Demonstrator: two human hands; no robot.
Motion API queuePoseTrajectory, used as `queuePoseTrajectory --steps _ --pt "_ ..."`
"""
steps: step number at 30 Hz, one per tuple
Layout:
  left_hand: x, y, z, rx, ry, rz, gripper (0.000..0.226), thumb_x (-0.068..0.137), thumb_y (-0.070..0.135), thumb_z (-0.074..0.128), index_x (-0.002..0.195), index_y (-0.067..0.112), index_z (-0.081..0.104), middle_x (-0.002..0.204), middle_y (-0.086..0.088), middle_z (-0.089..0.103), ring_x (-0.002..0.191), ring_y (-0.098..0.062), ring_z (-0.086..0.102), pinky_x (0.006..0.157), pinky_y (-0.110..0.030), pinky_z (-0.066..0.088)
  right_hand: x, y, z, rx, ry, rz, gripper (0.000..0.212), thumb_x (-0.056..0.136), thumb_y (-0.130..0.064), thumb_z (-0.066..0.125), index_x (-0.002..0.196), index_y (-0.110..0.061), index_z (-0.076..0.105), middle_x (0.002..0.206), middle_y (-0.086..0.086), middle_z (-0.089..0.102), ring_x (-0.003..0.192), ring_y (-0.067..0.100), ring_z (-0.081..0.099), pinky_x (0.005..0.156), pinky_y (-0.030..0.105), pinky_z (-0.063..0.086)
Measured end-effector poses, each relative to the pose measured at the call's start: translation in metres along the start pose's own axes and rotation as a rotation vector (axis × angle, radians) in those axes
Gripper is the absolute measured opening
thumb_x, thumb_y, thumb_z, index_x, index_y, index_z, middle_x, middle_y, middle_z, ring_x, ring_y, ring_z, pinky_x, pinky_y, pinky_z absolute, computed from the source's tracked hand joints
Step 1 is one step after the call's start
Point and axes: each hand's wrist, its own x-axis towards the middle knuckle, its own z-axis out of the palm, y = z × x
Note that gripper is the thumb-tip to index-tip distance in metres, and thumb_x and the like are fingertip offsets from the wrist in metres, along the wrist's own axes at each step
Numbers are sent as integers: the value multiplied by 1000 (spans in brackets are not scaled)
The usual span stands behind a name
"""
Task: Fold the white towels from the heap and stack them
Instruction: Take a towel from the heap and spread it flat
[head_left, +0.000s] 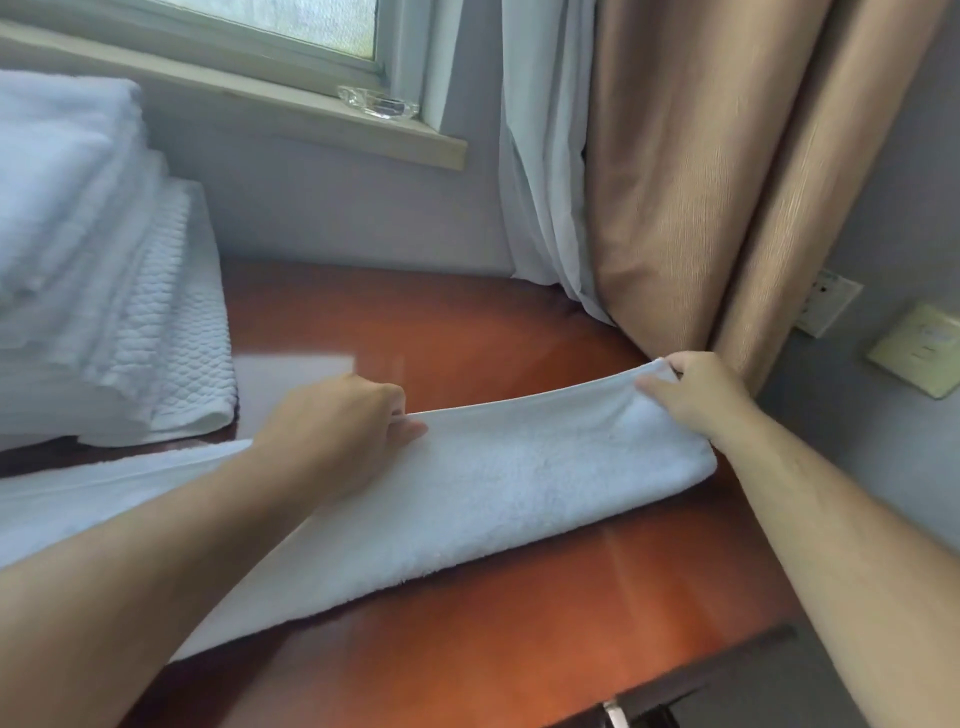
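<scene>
**White towel (519, 493) held taut by its far edge over the counter**

The white towel lies as a long folded band across the middle of the frame, running from the lower left up towards the right of centre. Its near long edge rests on the reddish wooden counter (467, 332). Its far long edge is raised and pulled into a straight line between the two hands. The right end of the band is a rounded fold.

The left grip (337, 421) is closed on the far edge about halfway along the band, with the thumb pressed against curled fingers. The right grip (696, 395) is closed on the far right corner, thumb on top of the cloth and fingers curled behind it.

Bare counter lies open beyond the raised edge, in the centre of the frame up to the wall. A second bare strip runs below the near edge to the counter's dark front edge at the lower right.

On the left, a stack of folded towels (78, 260) takes up the counter. The corner of its quilted bottom piece is near the left grip but apart from it. A tan curtain (701, 182) hangs just behind the right grip; I cannot tell whether they touch. A glass dish (376, 101) sits on the window sill (311, 122) at the upper centre.
</scene>
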Motion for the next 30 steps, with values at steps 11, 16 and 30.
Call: queuePoseTrajectory --steps 11,16,30 --pt "-25 -34 7 -34 81 -59 28 93 61 36 91 35 44 72 12 47 75 -17 47 61 -33 37 -15 5 50 -243 271 52 31 90 -49 66 92 -22 50 93 0 61 79 21 56 67 35 41" --pt "-52 -60 -11 -22 34 -113 26 95 61 37 108 39 45 78 13 47 79 -16 48 64 -33 36 -46 -64 68 -135 274 -192 26 91 -38 67 78 -20 55 84 -2 55 83 27 55 70 36 39" --pt "-198 -200 -92 85 85 -400 37 91 57 58 118 32 56 80 14 55 93 -19 62 97 -36 32 -205 -314 156 141 -259 -825 31 92 -53 58 73 -29 51 74 -11 56 75 13 53 59 30 33"
